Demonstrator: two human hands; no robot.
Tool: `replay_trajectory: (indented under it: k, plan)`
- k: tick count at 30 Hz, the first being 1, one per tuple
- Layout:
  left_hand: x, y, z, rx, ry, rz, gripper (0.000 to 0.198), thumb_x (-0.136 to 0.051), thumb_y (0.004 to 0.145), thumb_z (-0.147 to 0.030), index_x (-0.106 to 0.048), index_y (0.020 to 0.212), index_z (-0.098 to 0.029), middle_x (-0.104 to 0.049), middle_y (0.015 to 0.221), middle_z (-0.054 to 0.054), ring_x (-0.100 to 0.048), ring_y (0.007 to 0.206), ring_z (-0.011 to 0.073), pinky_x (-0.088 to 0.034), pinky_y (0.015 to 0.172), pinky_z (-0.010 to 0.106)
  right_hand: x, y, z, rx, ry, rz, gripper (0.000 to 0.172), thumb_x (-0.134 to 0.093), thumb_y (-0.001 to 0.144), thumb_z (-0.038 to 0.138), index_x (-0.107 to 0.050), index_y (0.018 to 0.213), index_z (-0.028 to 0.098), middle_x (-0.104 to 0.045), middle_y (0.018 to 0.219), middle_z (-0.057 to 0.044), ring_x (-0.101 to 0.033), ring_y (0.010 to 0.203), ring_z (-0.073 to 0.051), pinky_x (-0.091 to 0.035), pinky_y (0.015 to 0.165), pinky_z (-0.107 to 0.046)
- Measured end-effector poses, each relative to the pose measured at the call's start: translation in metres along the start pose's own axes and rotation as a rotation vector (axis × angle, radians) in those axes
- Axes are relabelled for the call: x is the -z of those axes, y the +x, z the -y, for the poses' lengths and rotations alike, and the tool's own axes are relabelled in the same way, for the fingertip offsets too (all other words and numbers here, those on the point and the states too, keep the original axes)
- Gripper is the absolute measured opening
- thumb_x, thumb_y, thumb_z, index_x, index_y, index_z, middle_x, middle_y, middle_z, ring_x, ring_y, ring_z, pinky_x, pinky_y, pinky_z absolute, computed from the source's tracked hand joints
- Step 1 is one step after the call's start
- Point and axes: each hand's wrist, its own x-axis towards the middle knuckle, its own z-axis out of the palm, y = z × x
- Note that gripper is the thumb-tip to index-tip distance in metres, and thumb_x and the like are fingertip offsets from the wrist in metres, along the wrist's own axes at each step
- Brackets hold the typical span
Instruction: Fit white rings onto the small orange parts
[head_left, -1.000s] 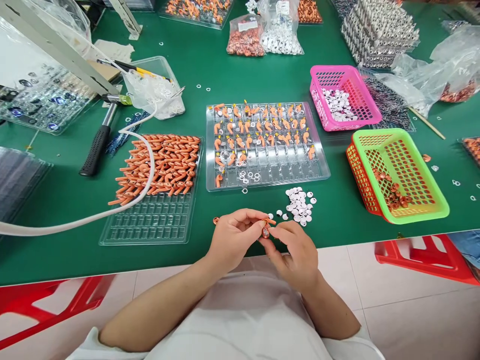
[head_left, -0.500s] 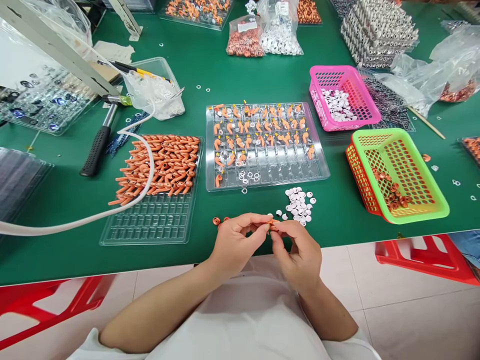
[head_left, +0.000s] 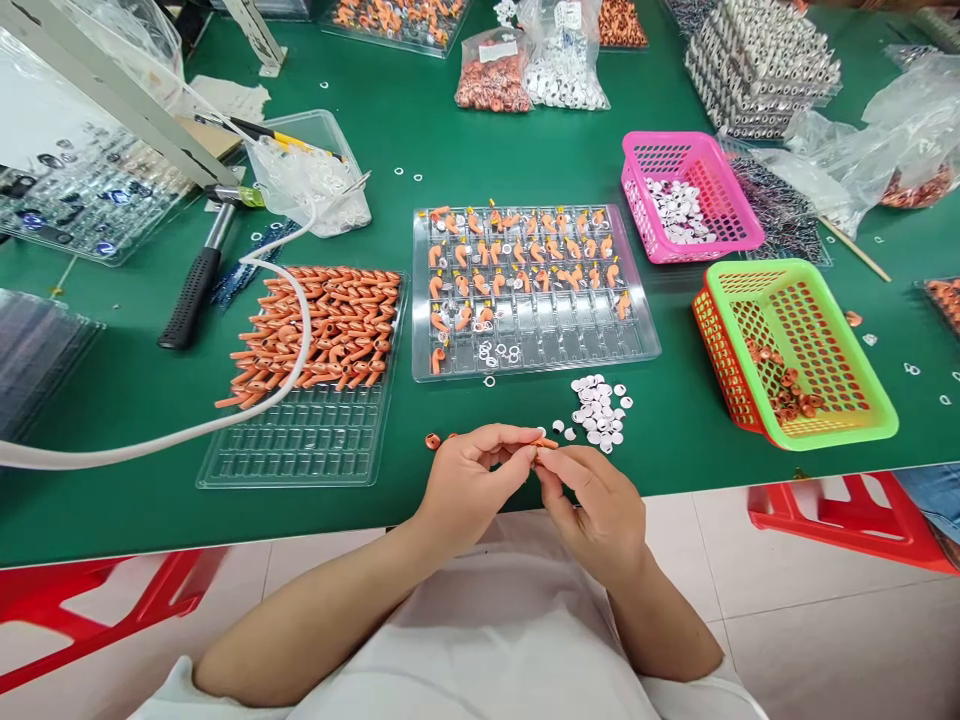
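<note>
Close to the table's front edge, my left hand (head_left: 476, 480) pinches a small orange plastic part (head_left: 546, 443) between thumb and fingers. My right hand (head_left: 596, 505) is closed on the same part from the other side; fingertips cover most of it. Just beyond my hands lies a loose pile of white discs (head_left: 600, 410). A small orange-brown cap (head_left: 433, 441) rests left of my left hand, with another partly hidden. Farther off sits a clear tray (head_left: 645, 340) with curved orange parts and white rings. On the left, another clear tray (head_left: 292, 470) bears many orange tube-like parts (head_left: 330, 320).
A green basket (head_left: 862, 400) with orange-brown caps stands at right, a pink basket (head_left: 694, 145) with white discs behind it. A hammer (head_left: 193, 290) lies at left. A white hose (head_left: 187, 430) arches over the left tray. Filled bags (head_left: 491, 80) stand at the back.
My right fingers have shifted slightly left and closed nearer to my left fingertips, with the orange part turned a little. The trays, baskets and discs stay as they were.
</note>
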Motion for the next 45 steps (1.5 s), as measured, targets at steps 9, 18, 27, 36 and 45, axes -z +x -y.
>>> replay_trajectory:
  k: [9,18,27,36,45]
  plan:
    - [0.001,0.002,-0.005,0.087,-0.097,0.008,0.013,-0.075,0.073,-0.020,-0.079,0.084,-0.015,-0.080,0.077,0.003,-0.074,0.069,0.0151,-0.062,0.064,0.021,0.004,0.005,-0.003,0.129,-0.120,0.011,0.039,-0.063,0.088,0.002,-0.060,0.121,0.022,-0.070,0.089,-0.007,-0.066,0.076,-0.016,-0.055,0.062,-0.025]
    - [0.000,0.003,-0.010,0.160,-0.138,0.015,0.013,-0.076,0.069,-0.020,-0.079,0.080,-0.014,-0.078,0.070,0.002,-0.069,0.058,0.0113,-0.060,0.058,0.019,0.009,0.004,-0.006,0.170,-0.223,0.168,0.035,-0.057,0.090,0.004,-0.058,0.122,0.017,-0.070,0.091,-0.008,-0.063,0.076,-0.018,-0.053,0.060,-0.028]
    - [0.003,0.006,-0.007,0.158,-0.142,0.038,0.014,-0.078,0.071,-0.021,-0.079,0.082,-0.014,-0.078,0.074,0.004,-0.073,0.068,0.0151,-0.061,0.061,0.021,0.002,0.003,-0.004,0.075,-0.291,0.056,0.020,-0.062,0.091,0.012,-0.061,0.110,0.019,-0.069,0.084,-0.006,-0.063,0.070,-0.015,-0.049,0.054,-0.025]
    - [0.000,0.003,0.002,0.045,-0.023,-0.025,0.013,-0.075,0.073,-0.020,-0.079,0.084,-0.015,-0.080,0.082,0.005,-0.075,0.077,0.0173,-0.061,0.073,0.024,-0.005,0.000,0.004,-0.145,0.013,0.010,0.023,-0.061,0.089,0.008,-0.060,0.108,0.021,-0.070,0.093,-0.007,-0.068,0.079,-0.018,-0.060,0.064,-0.029]
    - [-0.005,-0.003,0.010,-0.077,0.095,-0.072,0.016,-0.070,0.080,-0.021,-0.080,0.092,-0.017,-0.081,0.092,0.006,-0.076,0.081,0.0202,-0.061,0.080,0.030,-0.012,-0.003,0.013,-0.320,0.190,-0.110,0.017,-0.058,0.092,0.012,-0.065,0.103,0.023,-0.071,0.093,-0.005,-0.068,0.080,-0.018,-0.059,0.067,-0.030]
